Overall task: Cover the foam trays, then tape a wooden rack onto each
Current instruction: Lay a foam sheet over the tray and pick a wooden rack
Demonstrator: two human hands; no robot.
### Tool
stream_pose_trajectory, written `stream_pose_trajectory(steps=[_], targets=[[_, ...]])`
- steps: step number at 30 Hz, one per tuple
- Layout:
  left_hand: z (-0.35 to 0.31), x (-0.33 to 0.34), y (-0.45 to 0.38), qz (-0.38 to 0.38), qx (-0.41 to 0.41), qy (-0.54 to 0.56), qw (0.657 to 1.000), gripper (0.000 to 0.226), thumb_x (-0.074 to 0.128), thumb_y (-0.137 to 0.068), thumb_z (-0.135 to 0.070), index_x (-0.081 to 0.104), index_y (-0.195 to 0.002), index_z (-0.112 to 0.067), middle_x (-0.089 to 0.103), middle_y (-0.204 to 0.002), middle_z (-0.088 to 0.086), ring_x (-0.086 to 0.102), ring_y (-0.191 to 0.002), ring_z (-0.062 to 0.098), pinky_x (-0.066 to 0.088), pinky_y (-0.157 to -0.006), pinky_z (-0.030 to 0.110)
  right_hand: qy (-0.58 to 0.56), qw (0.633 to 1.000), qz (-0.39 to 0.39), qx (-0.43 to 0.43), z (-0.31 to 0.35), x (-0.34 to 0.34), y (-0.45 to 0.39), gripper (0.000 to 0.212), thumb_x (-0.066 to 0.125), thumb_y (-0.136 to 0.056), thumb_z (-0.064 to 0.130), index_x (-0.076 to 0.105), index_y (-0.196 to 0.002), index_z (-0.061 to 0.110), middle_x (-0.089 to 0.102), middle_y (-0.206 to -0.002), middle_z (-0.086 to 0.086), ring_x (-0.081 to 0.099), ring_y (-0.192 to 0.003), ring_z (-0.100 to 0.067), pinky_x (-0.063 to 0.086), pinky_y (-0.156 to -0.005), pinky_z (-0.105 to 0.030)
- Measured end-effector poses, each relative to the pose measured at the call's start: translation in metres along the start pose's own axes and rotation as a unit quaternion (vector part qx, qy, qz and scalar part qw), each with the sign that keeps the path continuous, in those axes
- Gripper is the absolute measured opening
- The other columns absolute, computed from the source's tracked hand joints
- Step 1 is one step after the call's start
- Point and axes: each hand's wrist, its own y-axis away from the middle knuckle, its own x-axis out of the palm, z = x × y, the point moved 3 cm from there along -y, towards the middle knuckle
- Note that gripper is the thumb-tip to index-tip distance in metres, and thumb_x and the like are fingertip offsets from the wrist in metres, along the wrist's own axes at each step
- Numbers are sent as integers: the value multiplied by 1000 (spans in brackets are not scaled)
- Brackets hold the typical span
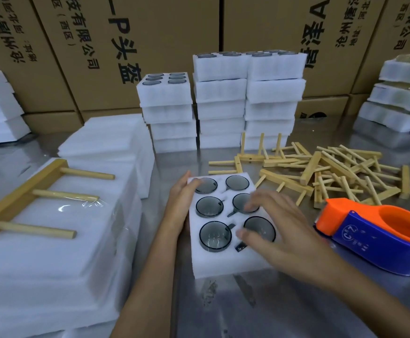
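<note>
An uncovered white foam tray [225, 263] holding several dark glass cups lies on the metal table in front of me. My left hand [180, 203] grips its left edge, fingers over the top left corner. Spread flat, my right hand [279, 230] rests on the tray's right side, its fingers over the right-hand cups. A heap of wooden racks [330, 172] lies behind and to the right. An orange and blue tape dispenser [379, 235] sits just right of my right hand. At left, a covered tray with a wooden rack [25, 198] taped on tops a stack.
Stacks of cup-filled foam trays [221, 103] stand behind the work spot. Flat foam sheets [108, 142] are piled at centre left. More foam stacks [401, 98] sit far right and far left. Cardboard boxes [116, 45] wall the back.
</note>
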Motion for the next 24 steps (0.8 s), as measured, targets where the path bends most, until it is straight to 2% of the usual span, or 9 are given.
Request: stream_pose_trajectory(steps=[2,4,9,11,14,16,19,22,24], targets=[[-1,0,-1,13,8,-43,999,73,71,-89,-30,39,-154,-22,48,-146,-11,54,-117,3,45,-79,9,16,999,49,4,7,13,-15,58,27,-91,73,32,-143,48,15,-155,33,2,-145,10,12,-114,-24],[1,0,-4,14,9,-46,999,72,70,-90,-28,38,-154,-22,50,-146,-10,56,-111,1,44,-69,5,111,985,130,7,9,33,-23,70,10,-89,73,8,-154,47,-11,-159,29,-21,-142,11,-5,-119,-28],[2,1,-1,10,-2,-13,1000,67,68,-91,-25,41,-152,-22,58,-131,-12,57,-91,-12,46,-60,3,165,963,209,32,0,45,-31,74,3,-84,80,-10,-151,51,-26,-156,27,-34,-137,8,-18,-117,-32],[2,2,-1,5,5,-11,1000,52,66,-93,-23,50,-142,-26,66,-111,-26,61,-81,-14,43,-55,1,160,957,236,45,0,44,-35,78,5,-82,83,-11,-151,51,-28,-155,27,-35,-137,6,-17,-118,-36],[0,1,0,16,14,-4,1000,17,59,-97,-20,57,-106,-35,63,-76,-35,59,-75,-12,43,-57,1,130,970,203,27,20,47,-59,74,18,-89,77,0,-153,46,-20,-159,22,-27,-144,1,-12,-118,-39],[0,-1,-1,33,13,27,999,23,47,-104,-16,60,-89,-28,66,-72,-25,63,-67,-7,48,-56,6,84,984,158,-1,45,51,-90,66,32,-95,65,13,-154,41,-9,-163,17,-16,-148,-4,-6,-118,-40],[1,-12,-3,-3,-16,162,987,29,35,-108,-9,61,-108,4,68,-87,-5,67,-69,-5,54,-65,13,39,991,112,-57,88,63,-154,65,48,-97,44,21,-155,32,2,-165,9,2,-151,-13,7,-118,-46],[5,-22,-8,-18,-75,374,924,29,40,-102,-21,59,-114,-3,69,-112,13,66,-102,22,48,-104,34,6,991,108,-78,125,80,-218,66,53,-96,31,22,-155,31,5,-166,3,14,-150,-22,15,-118,-49],[8,-23,-11,-15,-93,402,911,43,42,-99,-26,54,-135,-4,70,-120,18,63,-117,29,43,-108,37,-4,987,150,-60,138,97,-250,73,60,-92,28,23,-154,33,8,-165,2,22,-148,-23,23,-118,-46]])
